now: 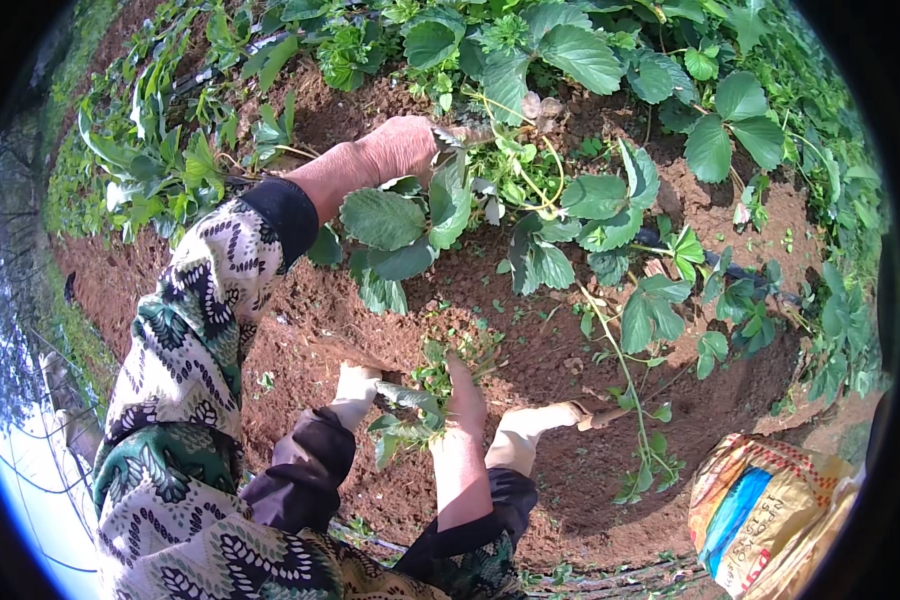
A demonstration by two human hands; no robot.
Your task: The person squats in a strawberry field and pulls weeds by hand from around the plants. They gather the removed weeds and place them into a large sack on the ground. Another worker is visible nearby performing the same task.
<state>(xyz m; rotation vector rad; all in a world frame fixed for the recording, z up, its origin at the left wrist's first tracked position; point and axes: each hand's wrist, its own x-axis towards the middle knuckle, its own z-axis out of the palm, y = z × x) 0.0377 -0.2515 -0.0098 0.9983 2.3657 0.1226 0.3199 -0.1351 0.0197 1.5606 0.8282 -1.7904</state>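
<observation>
My left hand point(405, 146) reaches in among strawberry plants point(529, 255), low over the soil. Leaves cover most of its fingers, so whether it grips a stem cannot be told. One finger stretches towards small light-green weeds point(514, 169) around the plant's base. Nearer my body, my right hand point(465, 401) is closed around a bunch of pulled weeds and leaves point(435, 375). Some larger leaves hang from the bunch on its left side. Both sleeves are patterned with dark cuffs.
My feet in pale footwear point(514, 439) stand on reddish-brown soil point(607, 472). At lower right is a printed woven sack point(765, 517) bearing writing. A black pipe point(742, 276) runs through the plants. One long runner point(622, 379) trails over the soil. Dense foliage point(817, 97) borders the far side.
</observation>
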